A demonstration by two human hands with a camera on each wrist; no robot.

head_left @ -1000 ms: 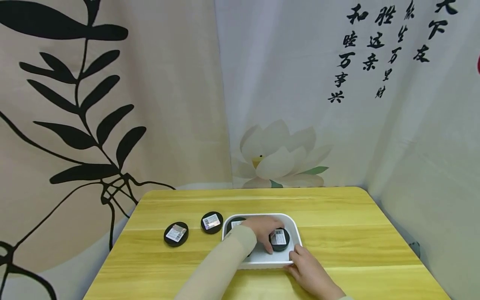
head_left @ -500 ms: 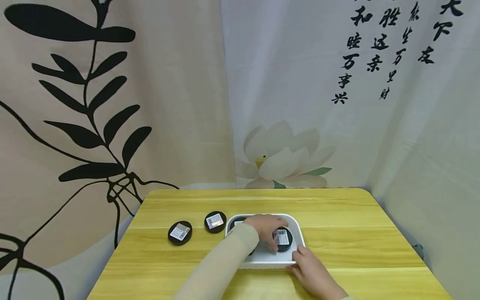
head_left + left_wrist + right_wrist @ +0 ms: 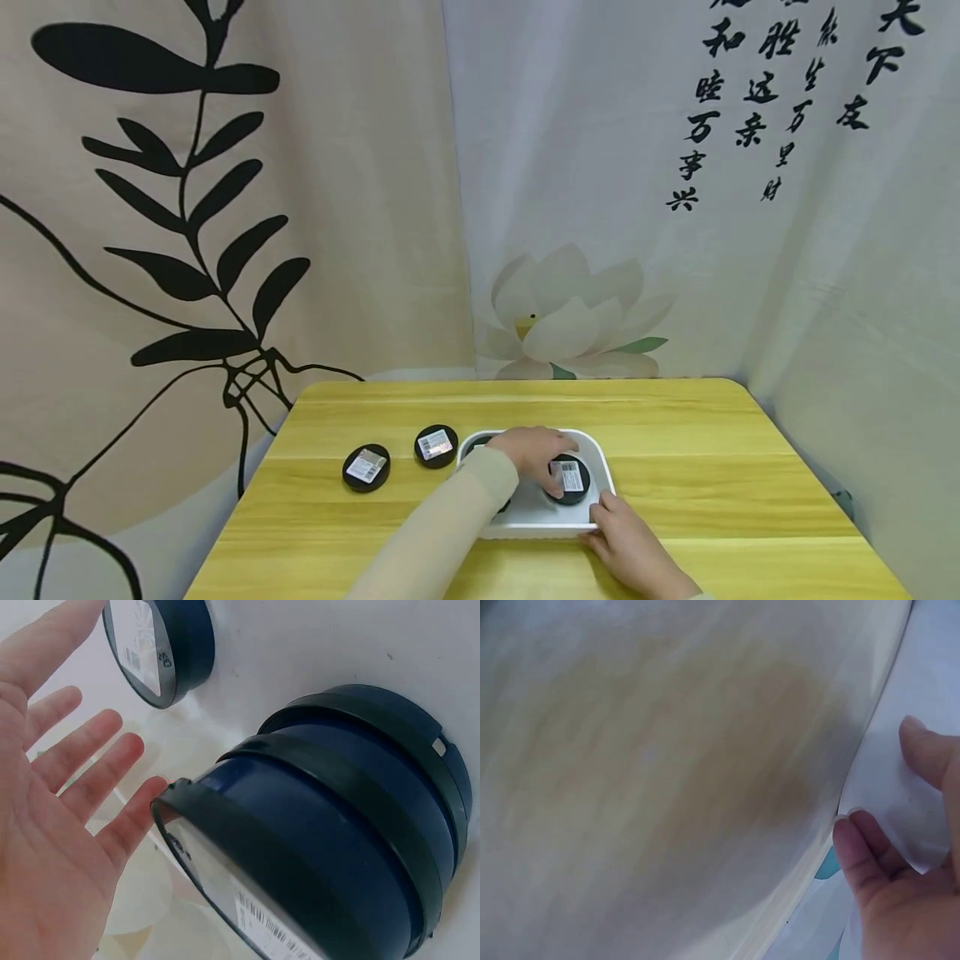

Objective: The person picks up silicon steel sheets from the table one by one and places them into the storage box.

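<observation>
A white tray (image 3: 536,530) on the table holds round dark tubs with barcode labels. Over it reaches my left hand (image 3: 531,454), thumb and fingers on either side of the right-hand tub (image 3: 577,483). In the left wrist view, my left hand (image 3: 67,772) has spread fingers, with the thumb at the edge of a labelled tub (image 3: 191,645). A larger-looking dark blue tub or stack (image 3: 300,817) with black bands lies below the fingertips. My right hand (image 3: 626,546) pinches the tray's front right corner. Its thumb and fingertips show beside the white tray wall (image 3: 889,780) in the right wrist view.
Two more round tubs lie on the wooden table (image 3: 712,467) left of the tray: a near one (image 3: 366,468) and a far one (image 3: 436,446). My left sleeve (image 3: 450,525) covers part of the tray's left side. A printed curtain (image 3: 390,208) hangs behind.
The head view has shifted slightly, so everything sits a little further right. My left thumb has moved slightly up at the tub; my right hand still holds the tray corner.
</observation>
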